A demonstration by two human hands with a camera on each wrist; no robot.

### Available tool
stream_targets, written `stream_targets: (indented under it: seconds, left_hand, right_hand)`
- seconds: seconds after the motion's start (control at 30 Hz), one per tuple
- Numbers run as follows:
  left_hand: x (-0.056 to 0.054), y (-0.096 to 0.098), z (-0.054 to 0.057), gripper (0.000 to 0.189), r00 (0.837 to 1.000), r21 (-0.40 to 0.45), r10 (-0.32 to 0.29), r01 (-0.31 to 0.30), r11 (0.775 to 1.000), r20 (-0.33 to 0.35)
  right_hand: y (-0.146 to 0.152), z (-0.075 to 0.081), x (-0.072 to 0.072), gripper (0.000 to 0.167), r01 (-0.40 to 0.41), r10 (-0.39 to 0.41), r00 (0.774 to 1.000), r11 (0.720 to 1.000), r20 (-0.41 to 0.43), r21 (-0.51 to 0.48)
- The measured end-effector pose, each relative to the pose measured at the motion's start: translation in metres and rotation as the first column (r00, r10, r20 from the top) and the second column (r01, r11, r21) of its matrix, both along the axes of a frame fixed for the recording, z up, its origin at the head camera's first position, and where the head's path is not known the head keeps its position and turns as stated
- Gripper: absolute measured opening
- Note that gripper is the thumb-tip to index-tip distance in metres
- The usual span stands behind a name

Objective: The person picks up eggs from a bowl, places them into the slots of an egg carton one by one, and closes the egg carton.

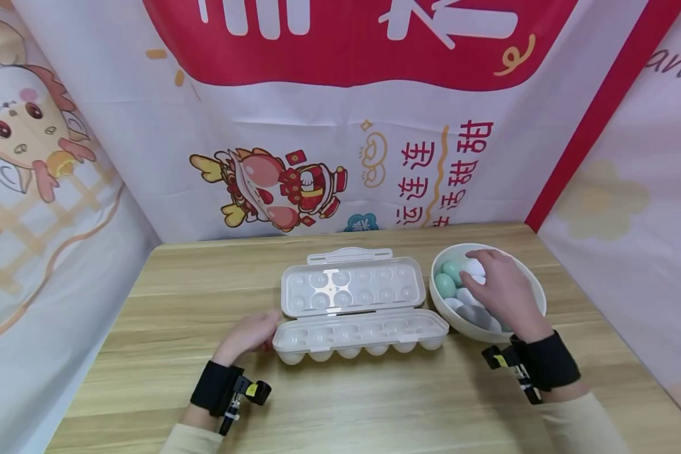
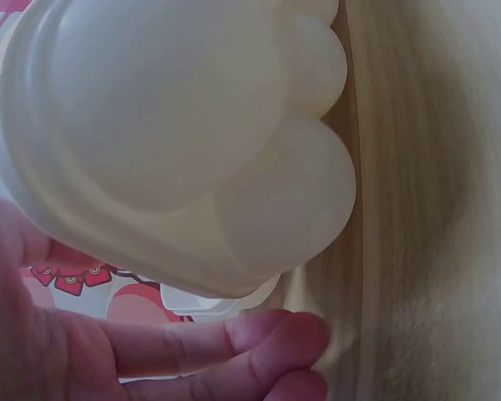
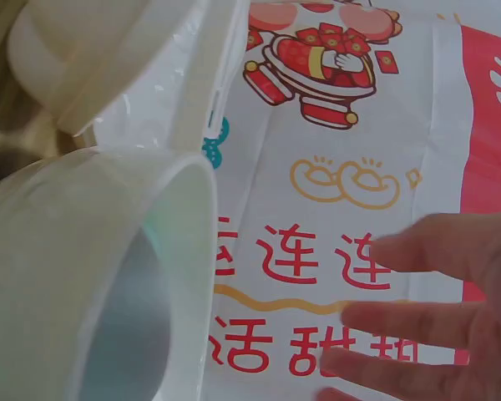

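A translucent white plastic egg box (image 1: 360, 333) lies unfolded on the table, its rounded cups towards me and its other half (image 1: 352, 287) spread out behind. At the left end of the cups is my left hand (image 1: 252, 331); the left wrist view shows its loosely bent fingers (image 2: 267, 347) below the rounded end and its thumb close to the rim. To the right, a cream bowl (image 1: 536, 293) holds several white, pale green and grey eggs. My right hand (image 1: 502, 287) reaches over it, thumb and fingers spread near a white egg (image 1: 474, 267); no egg shows between them in the right wrist view.
The wooden table (image 1: 204, 284) meets a printed cloth backdrop (image 1: 329, 113) at the back, with more cloth at the left and right sides. The bowl stands close beside the egg box's right end. A latch strip (image 1: 349, 255) sticks out at the box's far edge.
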State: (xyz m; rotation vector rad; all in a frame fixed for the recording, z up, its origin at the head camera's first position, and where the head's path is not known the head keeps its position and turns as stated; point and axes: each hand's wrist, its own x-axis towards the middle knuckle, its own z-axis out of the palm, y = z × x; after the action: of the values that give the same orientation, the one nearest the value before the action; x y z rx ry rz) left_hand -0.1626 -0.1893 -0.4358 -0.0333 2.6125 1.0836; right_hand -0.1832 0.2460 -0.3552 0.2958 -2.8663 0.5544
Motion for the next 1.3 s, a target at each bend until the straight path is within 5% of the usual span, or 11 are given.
stream_targets:
  seconds: [0.27, 0.6, 0.83, 1.07, 1.3]
  left_hand:
    - [0.001, 0.004, -0.007, 0.023, 0.999, 0.074, -0.038, 0.037, 0.997, 0.007]
    - [0.008, 0.006, -0.017, 0.021, 0.999, 0.211, 0.045, -0.042, 0.976, -0.007]
    - [0.016, 0.009, -0.024, 0.018, 0.994, 0.174, 0.066, -0.05, 0.984, -0.089]
    - [0.025, 0.012, -0.031, 0.012, 0.99, 0.205, 0.123, -0.106, 0.973, -0.074]
    - [0.028, 0.015, -0.033, 0.015, 0.98, 0.194, 0.136, -0.107, 0.975, -0.144]
  right_hand:
    - [0.015, -0.018, 0.01, 0.044, -0.125, 0.104, 0.977, 0.987, 0.188, 0.1]
    - [0.029, -0.042, 0.017, 0.036, -0.17, 0.16, 0.971, 0.985, 0.176, 0.043]
    - [0.034, -0.054, 0.019, 0.034, -0.189, 0.186, 0.967, 0.982, 0.176, -0.002]
    - [0.037, -0.064, 0.021, 0.034, -0.181, 0.187, 0.968, 0.982, 0.165, -0.052]
    - [0.037, -0.067, 0.017, 0.039, -0.164, 0.179, 0.967, 0.982, 0.181, -0.095]
